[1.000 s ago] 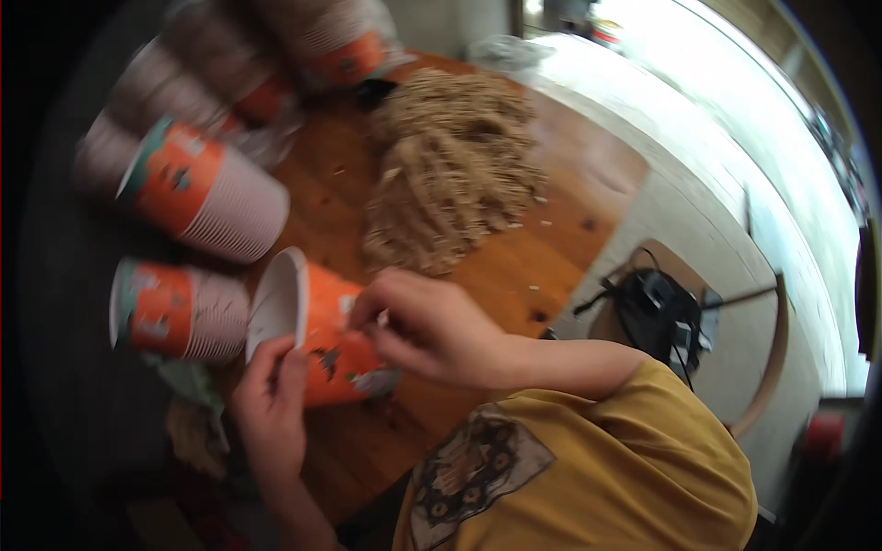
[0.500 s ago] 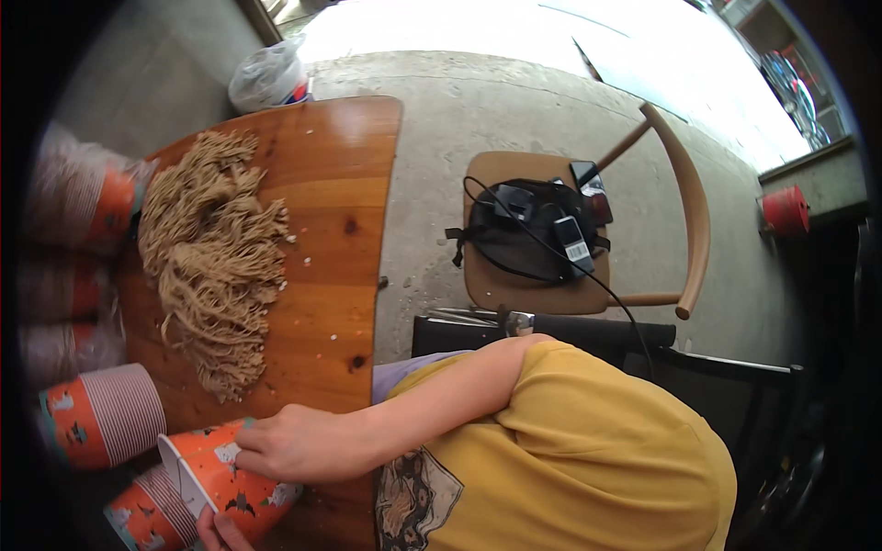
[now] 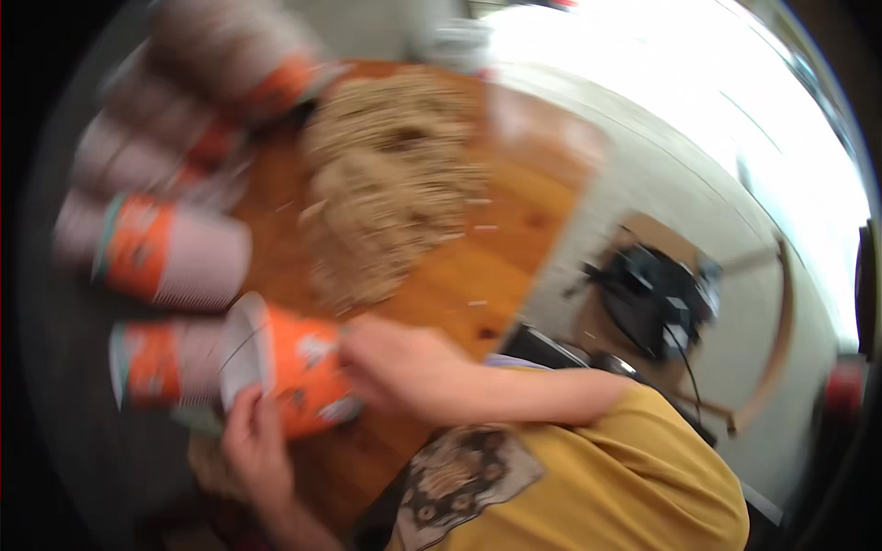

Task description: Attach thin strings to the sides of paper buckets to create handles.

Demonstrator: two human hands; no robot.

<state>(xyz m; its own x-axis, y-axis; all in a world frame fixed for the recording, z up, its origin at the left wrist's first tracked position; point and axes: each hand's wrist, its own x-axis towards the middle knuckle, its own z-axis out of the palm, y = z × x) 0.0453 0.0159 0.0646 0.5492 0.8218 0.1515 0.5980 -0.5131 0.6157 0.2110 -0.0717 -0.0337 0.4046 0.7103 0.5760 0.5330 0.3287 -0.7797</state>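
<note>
An orange paper bucket (image 3: 308, 367) with a pale inside and a printed pattern lies tilted on its side, its mouth facing left. My left hand (image 3: 257, 436) pinches its rim, thumb and fingers closed on the edge. Against the bucket's outer wall, near its base, my right hand (image 3: 395, 367) is closed; motion blur hides what its fingers hold. A thin dark line, like a thread or wire, crosses inside the bucket's mouth. Beyond the hands, a heap of tan twisted cords (image 3: 386, 184) spreads over the wooden table (image 3: 524, 239).
Left of the bucket lie nested stacks of matching paper buckets, one nearer (image 3: 152, 363) and one farther (image 3: 175, 253). More plastic-wrapped stacks (image 3: 230, 55) fill the far left. A wooden chair (image 3: 781, 321) carrying a black bag (image 3: 648, 298) stands right of the table.
The view has swung left and down, so table, cords and chair appear shifted and tilted. More of my left hand and forearm shows. Both hands remain at the same bucket.
</note>
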